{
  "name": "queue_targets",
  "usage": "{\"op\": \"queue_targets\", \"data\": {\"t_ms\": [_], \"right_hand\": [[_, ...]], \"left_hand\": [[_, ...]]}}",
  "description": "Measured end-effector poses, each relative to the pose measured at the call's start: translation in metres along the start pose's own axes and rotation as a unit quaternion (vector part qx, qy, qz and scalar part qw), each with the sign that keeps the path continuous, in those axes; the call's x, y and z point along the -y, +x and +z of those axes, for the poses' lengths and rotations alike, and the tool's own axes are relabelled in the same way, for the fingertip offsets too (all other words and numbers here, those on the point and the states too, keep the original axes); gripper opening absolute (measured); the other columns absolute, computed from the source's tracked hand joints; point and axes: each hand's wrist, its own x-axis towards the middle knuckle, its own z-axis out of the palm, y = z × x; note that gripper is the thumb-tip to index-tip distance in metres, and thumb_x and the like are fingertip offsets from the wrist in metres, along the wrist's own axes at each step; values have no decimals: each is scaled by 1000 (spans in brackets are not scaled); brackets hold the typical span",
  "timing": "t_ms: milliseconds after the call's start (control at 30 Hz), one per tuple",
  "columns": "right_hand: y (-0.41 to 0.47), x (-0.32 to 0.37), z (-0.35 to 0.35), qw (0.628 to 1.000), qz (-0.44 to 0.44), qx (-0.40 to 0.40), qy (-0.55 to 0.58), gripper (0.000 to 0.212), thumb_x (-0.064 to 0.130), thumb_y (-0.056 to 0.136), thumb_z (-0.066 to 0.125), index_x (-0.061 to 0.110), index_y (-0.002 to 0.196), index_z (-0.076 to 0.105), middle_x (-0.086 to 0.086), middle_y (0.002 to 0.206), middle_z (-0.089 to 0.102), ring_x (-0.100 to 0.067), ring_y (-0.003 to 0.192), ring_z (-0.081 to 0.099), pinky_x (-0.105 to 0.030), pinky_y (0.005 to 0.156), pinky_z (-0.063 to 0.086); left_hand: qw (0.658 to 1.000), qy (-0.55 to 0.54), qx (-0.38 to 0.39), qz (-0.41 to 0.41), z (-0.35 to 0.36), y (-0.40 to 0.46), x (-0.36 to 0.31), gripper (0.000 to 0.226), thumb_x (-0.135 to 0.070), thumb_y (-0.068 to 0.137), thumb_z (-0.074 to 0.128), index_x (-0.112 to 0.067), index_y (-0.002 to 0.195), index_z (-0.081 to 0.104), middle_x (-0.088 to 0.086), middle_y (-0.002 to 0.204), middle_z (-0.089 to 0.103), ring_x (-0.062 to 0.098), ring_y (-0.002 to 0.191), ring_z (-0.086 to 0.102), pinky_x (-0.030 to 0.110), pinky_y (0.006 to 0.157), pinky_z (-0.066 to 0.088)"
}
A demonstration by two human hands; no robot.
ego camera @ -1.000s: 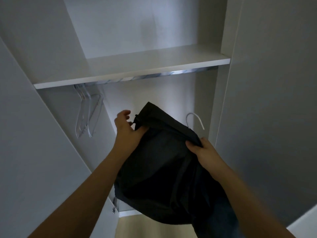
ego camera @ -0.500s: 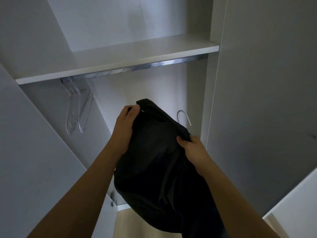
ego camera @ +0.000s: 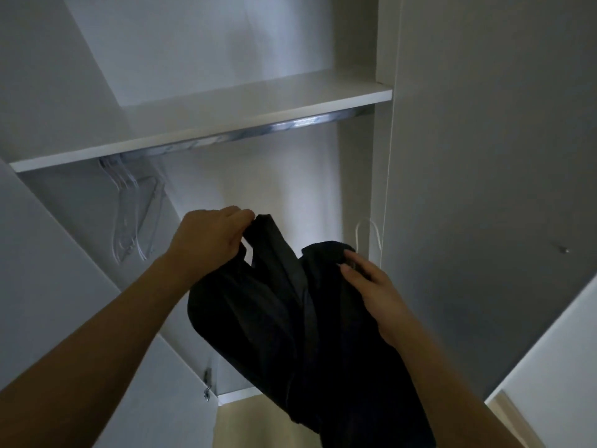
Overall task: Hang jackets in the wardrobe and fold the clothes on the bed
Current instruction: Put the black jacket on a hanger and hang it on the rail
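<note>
A black jacket [ego camera: 284, 315] hangs in front of the open wardrobe, held up between both hands. My left hand [ego camera: 210, 237] pinches the jacket's upper left edge, fingers curled round the fabric. My right hand [ego camera: 368, 279] grips the jacket's right shoulder where a white hanger sits inside it; the hanger's hook [ego camera: 368, 234] sticks up just above that hand. The chrome hanging rail [ego camera: 290, 126] runs under the white shelf [ego camera: 226, 124], well above the jacket.
Several clear plastic hangers [ego camera: 135, 218] hang at the rail's left end. The wardrobe's left door [ego camera: 48, 286] and right door [ego camera: 484, 156] stand open on either side. A light floor strip shows below.
My left hand has pulled the jacket's left edge outward and up, spreading the collar. The jacket's top now shows a dip between the hands. The view shifted slightly.
</note>
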Motion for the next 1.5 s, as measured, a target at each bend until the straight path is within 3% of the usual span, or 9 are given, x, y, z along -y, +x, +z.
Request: {"op": "queue_targets", "data": {"t_ms": [133, 333, 533, 700, 833, 967, 1200, 1400, 1500], "right_hand": [[0, 11, 7, 997, -58, 13, -46, 44, 32, 98, 55, 56, 133, 46, 4, 135, 38, -10, 115, 49, -28, 109, 37], [-4, 33, 26, 989, -99, 80, -82, 50, 34, 94, 60, 60, 133, 42, 8, 121, 30, 4, 106, 42, -4, 87, 32], [0, 37, 39, 979, -125, 68, -143, 9, 32, 84, 73, 26, 86, 67, 6, 116, 36, 3, 104, 45, -2, 84, 35], [3, 30, 44, 979, -154, 20, -135, 26, 4, 84, 68, 11, 65, 50, 4, 105, 36, 5, 94, 45, 1, 82, 34], [-2, 20, 41, 988, -134, 35, -70, 7, 17, 88, 68, 22, 84, 65, 4, 116, 34, 4, 104, 45, -8, 90, 36], [-1, 21, 36, 994, -93, 47, -33, 34, 29, 98, 54, 52, 122, 56, 5, 115, 30, -3, 110, 42, -12, 97, 34], [-1, 14, 37, 992, -103, 68, -40, 52, 12, 91, 62, 51, 125, 55, 5, 114, 27, -4, 114, 37, -12, 101, 33], [5, 3, 47, 981, -158, 29, -106, 11, 18, 83, 75, 26, 79, 69, 10, 108, 29, 0, 111, 38, -1, 95, 29], [8, 6, 46, 985, -149, 0, -92, 16, 19, 87, 70, 19, 73, 64, 6, 107, 32, 6, 94, 44, -6, 88, 38]], "left_hand": [[980, 3, 48, 191, -25, 12, 1, 32, -12, 83, 42, -11, 105, 65, 3, 72, 58, 20, 47, 50, 23, 42, 32], [965, -22, -18, 260, -43, 23, -33, 17, -15, 92, 48, -18, 109, 51, 4, 72, 56, 20, 50, 48, 27, 39, 35], [987, -92, -64, 114, -39, 10, -42, 17, -30, 100, 46, -17, 98, 57, -4, 77, 58, 13, 57, 52, 23, 50, 38], [949, -294, -17, -115, -23, 3, -51, 10, -31, 101, 46, -30, 101, 56, -20, 86, 55, 1, 79, 56, 17, 73, 43], [912, -379, 54, -148, -22, -2, -52, 21, -19, 103, 47, -38, 99, 55, -26, 87, 60, -1, 81, 59, 12, 75, 43], [894, -403, 172, -91, -22, -2, -45, 14, -25, 102, 46, -26, 104, 61, -18, 88, 61, 4, 86, 61, 17, 78, 45], [753, -592, 251, -143, -30, 3, -48, 18, -18, 90, 53, -23, 85, 70, -2, 82, 65, 13, 82, 63, 20, 77, 47], [875, -423, 176, -157, -20, 6, -57, 17, -17, 99, 52, -19, 83, 58, -5, 72, 59, 7, 67, 56, 24, 66, 45], [902, -355, 105, -222, -14, 4, -65, 22, -25, 96, 56, -23, 74, 50, -8, 62, 53, 8, 55, 52, 24, 56, 43]]}}
